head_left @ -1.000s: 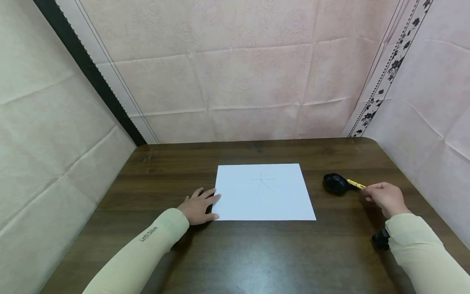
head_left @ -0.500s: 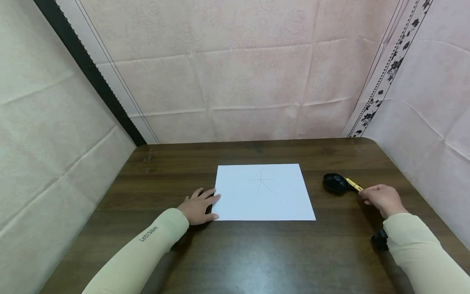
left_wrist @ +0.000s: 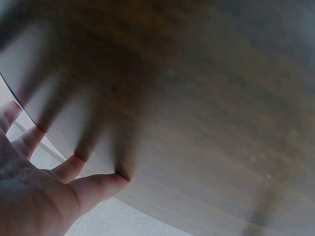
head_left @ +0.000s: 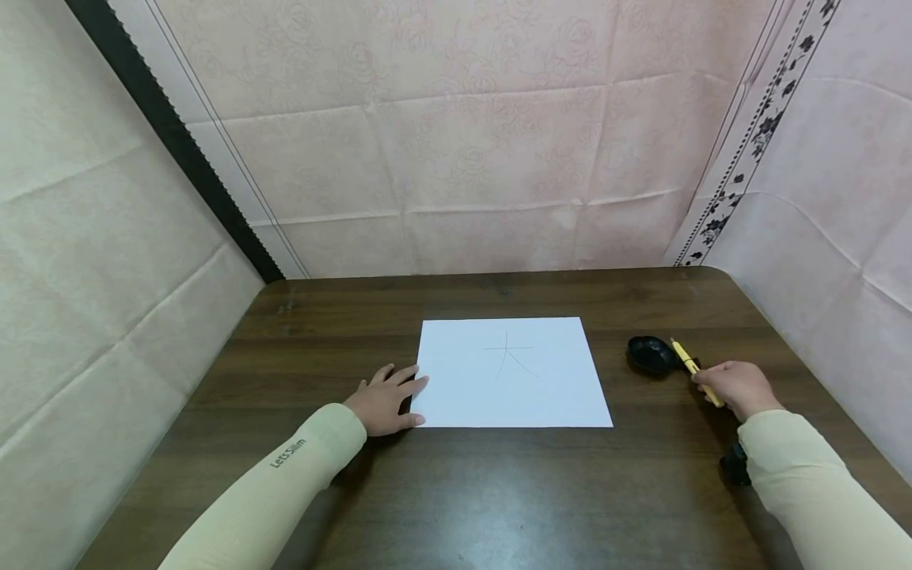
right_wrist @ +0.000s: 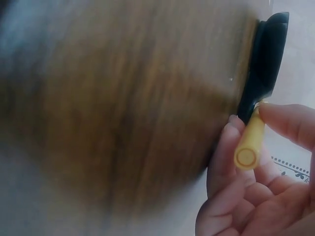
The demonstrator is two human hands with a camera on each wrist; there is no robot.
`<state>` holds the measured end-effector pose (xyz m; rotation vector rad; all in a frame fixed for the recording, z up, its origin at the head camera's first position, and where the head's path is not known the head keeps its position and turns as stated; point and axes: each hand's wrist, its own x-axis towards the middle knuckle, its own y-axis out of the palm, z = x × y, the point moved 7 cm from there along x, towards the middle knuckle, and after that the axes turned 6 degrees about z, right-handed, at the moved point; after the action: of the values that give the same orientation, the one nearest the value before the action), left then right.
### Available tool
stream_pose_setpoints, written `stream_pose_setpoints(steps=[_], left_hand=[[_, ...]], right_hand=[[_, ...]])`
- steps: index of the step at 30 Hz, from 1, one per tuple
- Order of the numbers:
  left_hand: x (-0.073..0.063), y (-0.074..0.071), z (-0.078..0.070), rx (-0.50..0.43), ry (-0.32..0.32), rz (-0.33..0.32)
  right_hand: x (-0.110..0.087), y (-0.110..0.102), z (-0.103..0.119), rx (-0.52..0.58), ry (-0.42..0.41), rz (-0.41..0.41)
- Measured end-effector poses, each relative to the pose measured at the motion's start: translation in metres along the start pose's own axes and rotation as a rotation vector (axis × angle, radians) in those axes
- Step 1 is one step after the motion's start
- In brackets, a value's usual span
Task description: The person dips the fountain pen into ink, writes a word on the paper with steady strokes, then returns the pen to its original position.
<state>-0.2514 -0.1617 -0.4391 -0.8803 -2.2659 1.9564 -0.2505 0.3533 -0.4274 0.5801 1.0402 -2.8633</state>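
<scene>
A white sheet of paper (head_left: 513, 396) lies on the wooden table, with thin strokes drawn near its top. My left hand (head_left: 385, 402) is spread flat at the paper's left edge, thumb and fingertips resting there; in the left wrist view its fingers (left_wrist: 101, 188) are straight and apart. To the right of the paper, my right hand (head_left: 741, 388) pinches a slim yellow pen (head_left: 684, 355) between thumb and fingers. The pen's round end (right_wrist: 246, 158) faces the right wrist camera. Just beyond that hand lies a black spoon-shaped object (head_left: 650, 354), which the pen overlaps in this view.
The brown table (head_left: 463, 499) has rounded far corners. Pale patterned cloth (head_left: 456, 158) hangs behind it and along both sides. A black device (head_left: 735, 464) sits under the right wrist.
The yellow pen has turned in my right hand; its rear end now shows below the fingers. That hand has shifted slightly left and down, while the left hand and paper stay put.
</scene>
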Motion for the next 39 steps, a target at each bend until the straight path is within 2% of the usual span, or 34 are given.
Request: stream_pose_setpoints(steps=[10,19,33,39], left_hand=[[-0.0028,-0.0012,-0.0023,0.003,0.001,0.010],[-0.0013,-0.0006,-0.0029,-0.001,0.004,0.010],[-0.0002,-0.0022,-0.0058,0.006,0.014,0.016],[-0.0008,-0.0033,-0.0032,-0.007,0.012,0.009]], right_hand=[[0.0051,-0.0004,-0.0038,-0.072,0.009,-0.002],[0.0010,-0.0021,0.0006,-0.134,0.018,-0.002],[-0.0037,-0.0007,-0.0033,-0.139,0.031,0.034],[-0.0043,-0.0015,0.0024,-0.159,0.024,0.039]])
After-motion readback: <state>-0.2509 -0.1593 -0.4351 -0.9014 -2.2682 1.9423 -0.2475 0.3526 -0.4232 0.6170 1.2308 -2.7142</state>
